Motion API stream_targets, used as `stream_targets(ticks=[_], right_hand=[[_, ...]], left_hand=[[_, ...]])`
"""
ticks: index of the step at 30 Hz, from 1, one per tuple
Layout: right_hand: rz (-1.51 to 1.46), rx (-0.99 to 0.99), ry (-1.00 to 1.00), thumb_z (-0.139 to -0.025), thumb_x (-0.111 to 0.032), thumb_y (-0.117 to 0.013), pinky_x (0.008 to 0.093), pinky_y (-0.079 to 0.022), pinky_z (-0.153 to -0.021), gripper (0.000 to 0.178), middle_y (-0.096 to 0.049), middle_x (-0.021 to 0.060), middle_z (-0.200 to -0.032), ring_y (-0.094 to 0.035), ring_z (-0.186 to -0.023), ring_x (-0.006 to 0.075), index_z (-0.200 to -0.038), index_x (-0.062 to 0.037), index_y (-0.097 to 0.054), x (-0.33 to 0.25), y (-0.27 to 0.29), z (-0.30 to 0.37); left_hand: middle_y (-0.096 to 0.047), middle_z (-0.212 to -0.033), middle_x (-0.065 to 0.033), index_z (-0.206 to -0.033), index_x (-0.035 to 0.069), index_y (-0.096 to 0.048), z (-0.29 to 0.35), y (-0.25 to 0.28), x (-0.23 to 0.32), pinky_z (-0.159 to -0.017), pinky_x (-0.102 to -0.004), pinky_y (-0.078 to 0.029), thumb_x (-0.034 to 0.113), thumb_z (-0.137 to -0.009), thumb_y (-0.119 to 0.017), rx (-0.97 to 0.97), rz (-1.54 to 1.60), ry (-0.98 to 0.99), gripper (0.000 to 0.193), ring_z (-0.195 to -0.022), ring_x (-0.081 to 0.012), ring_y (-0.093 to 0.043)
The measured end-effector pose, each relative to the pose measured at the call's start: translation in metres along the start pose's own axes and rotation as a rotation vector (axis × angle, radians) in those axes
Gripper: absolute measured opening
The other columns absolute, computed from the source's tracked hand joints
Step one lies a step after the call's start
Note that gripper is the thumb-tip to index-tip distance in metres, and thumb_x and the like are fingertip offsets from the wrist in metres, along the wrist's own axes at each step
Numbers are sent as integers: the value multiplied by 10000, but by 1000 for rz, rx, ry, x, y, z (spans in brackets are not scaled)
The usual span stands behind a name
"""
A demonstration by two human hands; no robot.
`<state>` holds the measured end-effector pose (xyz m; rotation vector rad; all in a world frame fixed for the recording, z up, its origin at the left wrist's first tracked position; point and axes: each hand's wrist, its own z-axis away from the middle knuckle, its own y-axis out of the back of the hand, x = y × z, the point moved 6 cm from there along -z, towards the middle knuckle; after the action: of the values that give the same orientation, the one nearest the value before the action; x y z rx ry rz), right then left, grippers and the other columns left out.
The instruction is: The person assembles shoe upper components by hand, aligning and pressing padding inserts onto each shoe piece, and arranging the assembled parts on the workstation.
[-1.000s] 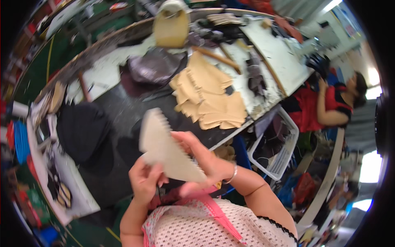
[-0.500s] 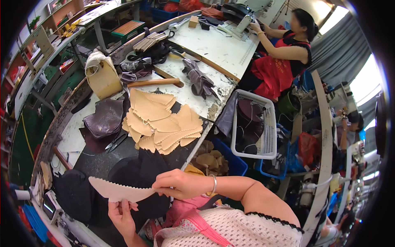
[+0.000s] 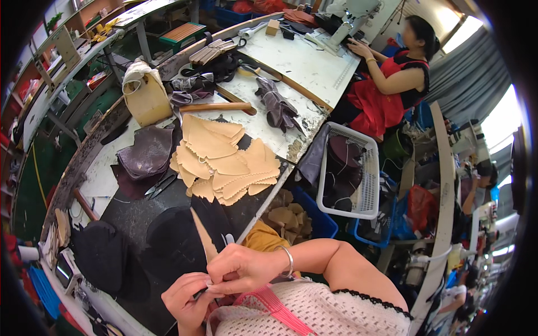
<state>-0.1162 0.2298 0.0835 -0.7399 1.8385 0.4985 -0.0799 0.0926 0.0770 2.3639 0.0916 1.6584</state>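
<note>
A beige leather-like piece with a pointed end rises edge-on from my right hand, whose fingers are closed on its lower end. My left hand pinches close beside it, fingertips meeting the right ones; a small dark thing shows between them, too hidden to name. Black cut pieces lie on the dark table mat just beyond my hands. Farther off sits a heap of beige zigzag-edged pieces. Left of that heap are dark purple pieces and scissors.
A hammer lies behind the heap. To the right stand a white basket with dark pieces and a blue bin with beige ones. At the far right a person in a red apron works at a sewing machine.
The beige piece has turned from lying flat across both hands to standing steeply, edge-on. My left hand has moved right and up against my right hand, which has come lower.
</note>
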Motion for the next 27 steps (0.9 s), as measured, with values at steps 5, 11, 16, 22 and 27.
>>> stream_targets(ticks=[5,11,16,22,27], right_hand=[[-313,93,-84,-917,-175,-597,272,-427,-803,165,-548,54,-990,-522,-859,128,-839,-37,-549,19,1,-5],[-974,449,-474,-996,-213,-452,265,-482,-742,156,-568,3,-910,-567,-829,96,-905,-89,-479,64,18,22],[-310,506,-578,-999,-213,-445,200,-415,-617,176,-532,-15,-811,-486,-711,52,-884,-84,-476,71,75,43],[615,470,-685,-975,-177,-491,219,-346,-530,195,-473,-14,-688,-421,-609,62,-824,-59,-457,72,134,83],[1056,68,-639,-816,-186,-700,350,-446,-564,277,-565,148,-681,-575,-609,279,-899,-7,-506,51,115,81]], left_hand=[[-579,-830,-90,-823,19,-533,12,7,-14,-604,-225,-404,137,-831,-669,88,107,146,180,-749,-150,-564],[-590,-1032,-243,-917,-10,-437,18,4,-54,-879,-413,-476,107,-877,-515,137,1267,352,147,-954,-285,-594],[-577,-1088,-268,-947,-34,-459,21,18,-69,-904,-434,-487,81,-886,-487,201,1374,352,133,-1003,-319,-608],[-594,-966,-228,-865,-8,-464,40,22,-71,-761,-342,-513,155,-844,-533,235,1172,532,178,-866,-257,-617],[-592,-1013,-191,-929,-45,-530,52,28,-55,-807,-335,-485,140,-882,-520,125,1074,380,191,-926,-232,-600]])
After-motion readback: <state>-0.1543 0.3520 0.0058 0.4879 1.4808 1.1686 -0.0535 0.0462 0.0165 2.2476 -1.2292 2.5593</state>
